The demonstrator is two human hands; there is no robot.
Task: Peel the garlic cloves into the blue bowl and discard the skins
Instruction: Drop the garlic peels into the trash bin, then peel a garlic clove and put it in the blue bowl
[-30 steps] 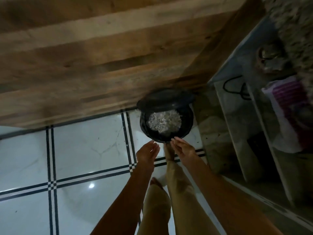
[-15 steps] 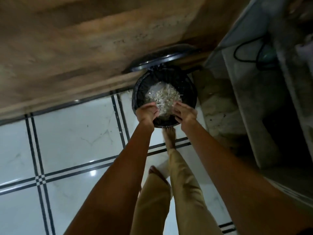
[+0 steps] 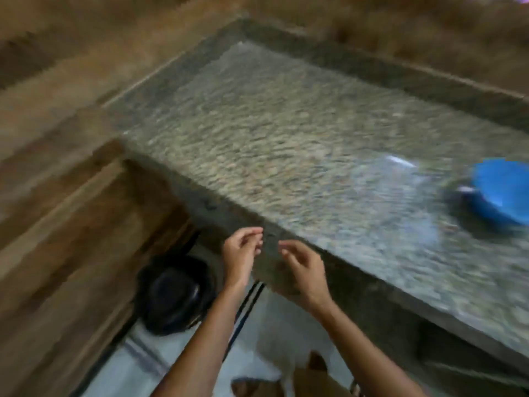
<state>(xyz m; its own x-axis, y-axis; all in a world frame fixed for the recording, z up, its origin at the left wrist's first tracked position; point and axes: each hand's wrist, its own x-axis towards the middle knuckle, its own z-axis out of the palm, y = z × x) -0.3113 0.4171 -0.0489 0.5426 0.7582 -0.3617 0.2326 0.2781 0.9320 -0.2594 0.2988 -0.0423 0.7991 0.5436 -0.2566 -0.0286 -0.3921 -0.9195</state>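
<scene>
Two empty, loose-fingered: left hand (image 3: 241, 255), right hand (image 3: 307, 272) | blue bowl (image 3: 505, 193) mouth-up on counter (image 3: 286, 138)

From where I stand I count two bare hands, one left hand (image 3: 242, 253) and one right hand (image 3: 306, 272), each on its own bare forearm, so two forearms as well. There is one round blue plastic bowl (image 3: 503, 193), and it stands on one grey speckled stone counter (image 3: 286, 144). Just beside the bowl lies one small dark thing (image 3: 465, 190), too blurred to name. Down on the white tiled floor (image 3: 137, 371) there is one round black bin (image 3: 174, 293). One double dark line crosses the tiles.
</scene>
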